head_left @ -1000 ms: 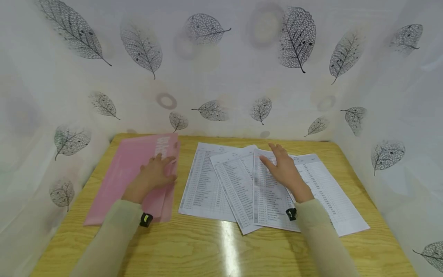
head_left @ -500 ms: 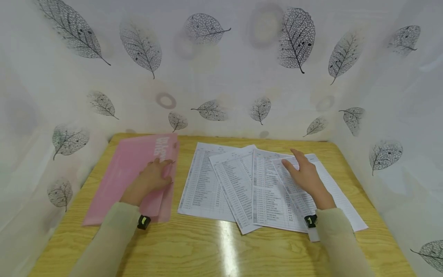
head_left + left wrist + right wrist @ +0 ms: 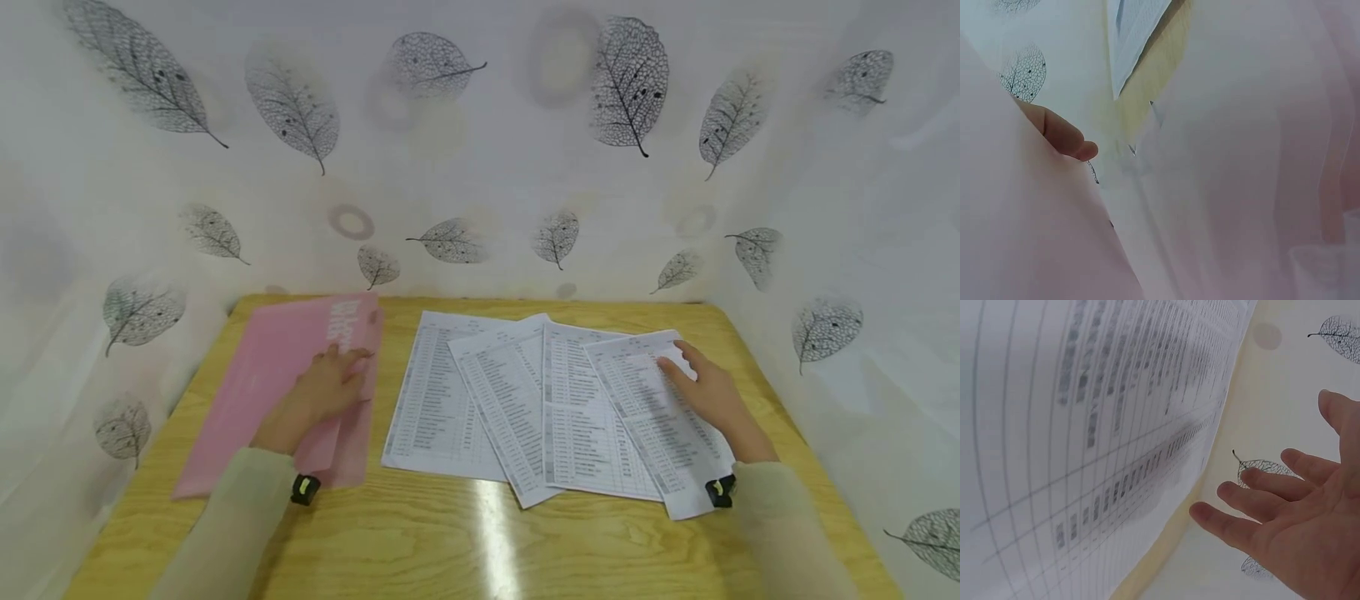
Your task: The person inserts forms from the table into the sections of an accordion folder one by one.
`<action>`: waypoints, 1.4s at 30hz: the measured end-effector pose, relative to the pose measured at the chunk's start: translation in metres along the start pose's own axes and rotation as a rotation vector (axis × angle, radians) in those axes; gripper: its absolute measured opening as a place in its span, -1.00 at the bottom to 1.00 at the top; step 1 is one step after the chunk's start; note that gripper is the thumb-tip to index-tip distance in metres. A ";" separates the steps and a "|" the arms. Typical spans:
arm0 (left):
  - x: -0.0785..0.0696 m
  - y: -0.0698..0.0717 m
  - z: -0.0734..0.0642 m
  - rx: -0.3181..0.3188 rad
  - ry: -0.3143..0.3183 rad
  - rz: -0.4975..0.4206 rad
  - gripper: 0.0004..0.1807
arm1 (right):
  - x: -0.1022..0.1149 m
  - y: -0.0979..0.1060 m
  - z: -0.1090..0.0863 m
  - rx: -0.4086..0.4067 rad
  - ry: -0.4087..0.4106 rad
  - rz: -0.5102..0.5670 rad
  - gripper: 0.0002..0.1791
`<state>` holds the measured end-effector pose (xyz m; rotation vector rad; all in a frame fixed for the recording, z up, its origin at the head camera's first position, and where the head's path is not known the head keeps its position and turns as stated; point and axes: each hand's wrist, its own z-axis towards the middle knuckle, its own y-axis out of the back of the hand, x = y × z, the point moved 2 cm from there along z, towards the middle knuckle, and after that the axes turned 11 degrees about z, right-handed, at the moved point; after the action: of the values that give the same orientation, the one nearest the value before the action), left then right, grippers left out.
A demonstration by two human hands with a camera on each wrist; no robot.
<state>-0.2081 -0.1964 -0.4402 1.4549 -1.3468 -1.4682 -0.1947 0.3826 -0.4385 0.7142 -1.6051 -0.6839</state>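
Observation:
At the left of the head view lies a pink translucent plastic folder (image 3: 277, 375), white lettering near its top right. My left hand (image 3: 318, 392) holds the folder's upper layer by its right edge. In the left wrist view that layer (image 3: 1022, 219) stands raised from the lower one, with fingertips (image 3: 1066, 134) showing past its edge. Over the rightmost printed sheet (image 3: 645, 408) hovers my right hand (image 3: 712, 400). Its fingers are spread and hold nothing, also seen in the right wrist view beside the sheet (image 3: 1097, 425).
Several printed table sheets fan across the wooden table (image 3: 420, 533): one at the left (image 3: 431, 400), a tilted one (image 3: 506, 400) and one more (image 3: 585, 417) overlap. A whitish leaf-patterned curtain (image 3: 480, 150) surrounds the table on its back and sides.
My right hand has moved rightward, and a sheet that lay beneath another now shows on top at the right. My left hand has stayed on the folder.

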 end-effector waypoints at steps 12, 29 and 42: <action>0.004 0.002 -0.003 -0.119 -0.075 -0.045 -0.47 | -0.057 0.030 -0.006 -0.053 -0.056 0.352 -0.19; 0.003 0.012 -0.005 -0.209 -0.093 -0.076 -0.58 | -0.089 0.048 -0.018 -0.110 -0.219 0.611 -0.11; 0.008 0.016 -0.010 -0.256 -0.099 -0.073 -0.52 | -0.104 0.047 -0.015 -0.158 -0.320 0.466 -0.28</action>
<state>-0.2029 -0.2099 -0.4262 1.2930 -1.1235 -1.7106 -0.1712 0.4913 -0.4658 0.1030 -1.8966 -0.5879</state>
